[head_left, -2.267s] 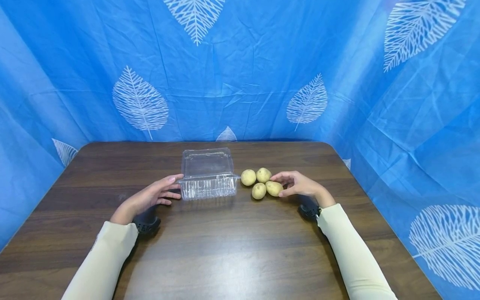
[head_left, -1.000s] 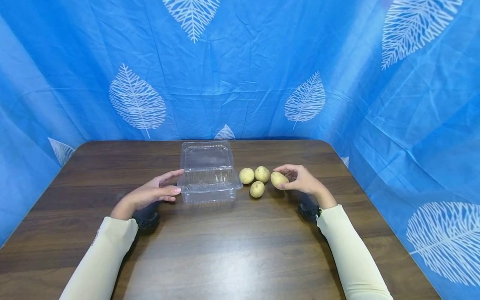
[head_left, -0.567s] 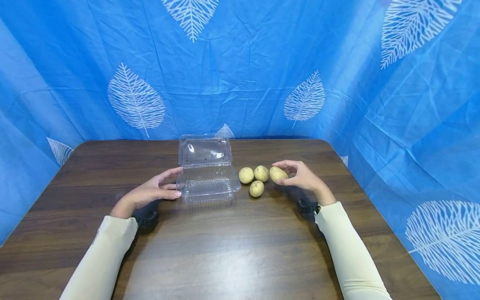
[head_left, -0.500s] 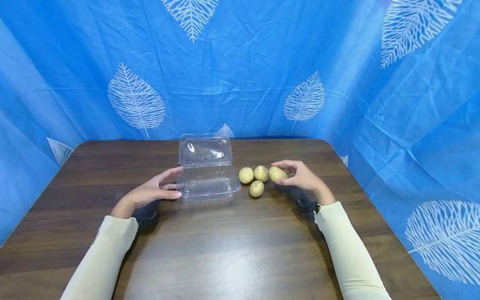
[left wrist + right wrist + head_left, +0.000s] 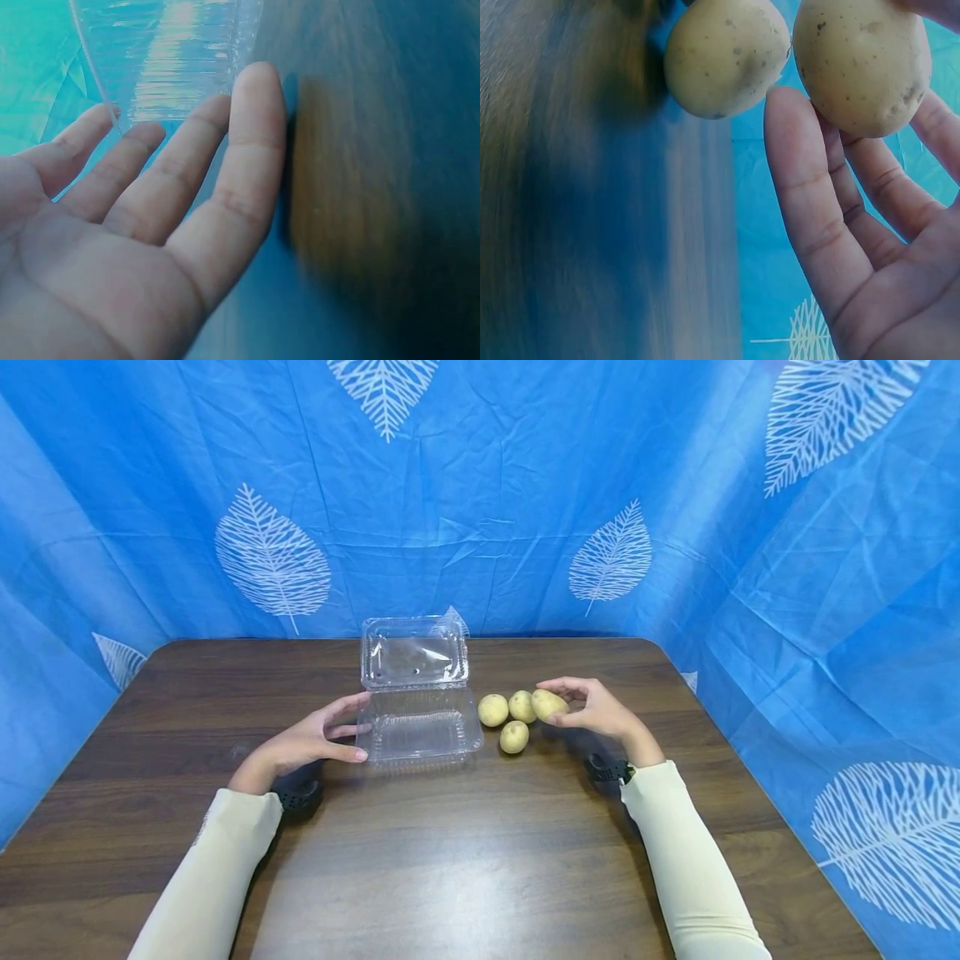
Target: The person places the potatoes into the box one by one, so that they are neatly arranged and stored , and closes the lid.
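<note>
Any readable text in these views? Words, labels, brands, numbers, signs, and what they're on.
None readable in any view.
Left sleeve: faint marks on its outer edge, too small to tell if lettering.
Clear container, potatoes: no legible label.
Blue curtain: white leaf prints, no words seen.

Blue curtain (image 5: 510, 485) behind wooden table (image 5: 450, 835)

Open above container (image 5: 420, 753), potatoes (image 5: 514, 737) (three) blocking right

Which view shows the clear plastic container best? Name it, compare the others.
The head view: the clear plastic container appears whole there, its lid open. The left wrist view shows only part, cut off at the top edge; the right wrist view shows none.
</note>
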{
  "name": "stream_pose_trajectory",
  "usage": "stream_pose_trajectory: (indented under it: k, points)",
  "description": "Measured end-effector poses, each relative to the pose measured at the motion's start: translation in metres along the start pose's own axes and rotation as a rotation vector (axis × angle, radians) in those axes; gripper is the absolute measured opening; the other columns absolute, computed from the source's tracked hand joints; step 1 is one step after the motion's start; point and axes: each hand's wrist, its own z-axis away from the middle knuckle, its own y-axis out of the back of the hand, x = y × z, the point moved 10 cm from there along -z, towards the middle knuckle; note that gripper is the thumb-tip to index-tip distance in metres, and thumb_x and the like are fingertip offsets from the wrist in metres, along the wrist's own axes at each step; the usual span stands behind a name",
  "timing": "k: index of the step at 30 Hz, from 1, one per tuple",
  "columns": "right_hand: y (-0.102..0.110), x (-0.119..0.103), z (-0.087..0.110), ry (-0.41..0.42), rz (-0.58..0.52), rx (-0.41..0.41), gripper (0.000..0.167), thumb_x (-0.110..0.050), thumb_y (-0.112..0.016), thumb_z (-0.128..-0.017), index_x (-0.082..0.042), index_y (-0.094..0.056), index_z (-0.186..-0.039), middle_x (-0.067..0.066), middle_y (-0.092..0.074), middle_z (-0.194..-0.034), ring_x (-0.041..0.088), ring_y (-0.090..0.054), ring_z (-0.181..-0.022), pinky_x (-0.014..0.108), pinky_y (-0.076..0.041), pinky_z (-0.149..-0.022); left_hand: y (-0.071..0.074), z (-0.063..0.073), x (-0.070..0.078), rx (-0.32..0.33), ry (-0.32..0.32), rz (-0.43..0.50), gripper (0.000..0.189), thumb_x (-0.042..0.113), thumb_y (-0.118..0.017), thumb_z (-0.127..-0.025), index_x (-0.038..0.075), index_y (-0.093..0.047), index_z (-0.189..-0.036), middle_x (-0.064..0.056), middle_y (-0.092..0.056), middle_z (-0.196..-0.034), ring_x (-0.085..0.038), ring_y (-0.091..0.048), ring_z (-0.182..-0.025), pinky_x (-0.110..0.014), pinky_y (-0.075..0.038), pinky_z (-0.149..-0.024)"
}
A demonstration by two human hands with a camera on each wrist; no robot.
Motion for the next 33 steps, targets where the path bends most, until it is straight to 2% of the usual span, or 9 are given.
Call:
stream_pose_trajectory:
  k: [10,19,26,33]
  points:
    - [-0.005,-0.002,-0.009,-0.003,-0.056,0.016,0.051,0.006,-0.077,-0.091,0.013,-0.063,-0.139,0.028,-0.067,-0.131,0.017,-0.063,-0.115,0.025,-0.057,-0.094,0.001,-0.005,-0.001,0.016,0.001,0.001,0.115,0.02,-0.088,-0.091,-0.001,-0.009,-0.171,-0.03,-0.005,-0.177,-0.057,-0.029,-0.156,-0.074,-0.031,-0.12]
    - [-0.012,-0.002,-0.015,0.004,-0.124,0.05,0.048,0.009,-0.075,-0.09,0.018,-0.06,-0.135,0.028,-0.067,-0.127,0.012,-0.065,-0.108,0.024,-0.056,-0.095,0.001,-0.01,-0.002,0.02,-0.003,0.002,0.114,0.016,-0.088,-0.092,-0.002,-0.009,-0.171,-0.029,-0.004,-0.178,-0.055,-0.029,-0.156,-0.072,-0.032,-0.12]
    - [-0.019,-0.008,-0.021,0.008,-0.17,0.077,0.048,0.009,-0.074,-0.089,0.019,-0.06,-0.134,0.034,-0.065,-0.134,0.011,-0.066,-0.108,0.024,-0.055,-0.097,0.0,-0.01,-0.002,0.022,0.007,-0.007,0.116,0.016,-0.089,-0.09,-0.001,-0.008,-0.171,-0.03,-0.004,-0.177,-0.056,-0.028,-0.156,-0.072,-0.035,-0.118]
    - [-0.028,-0.012,-0.024,0.004,-0.196,0.072,0.049,0.008,-0.076,-0.089,0.018,-0.061,-0.135,0.032,-0.066,-0.135,0.011,-0.067,-0.104,0.024,-0.056,-0.094,0.0,-0.011,-0.002,0.025,0.01,-0.004,0.115,0.012,-0.088,-0.09,-0.002,-0.008,-0.171,-0.029,-0.002,-0.178,-0.057,-0.026,-0.157,-0.073,-0.034,-0.118]
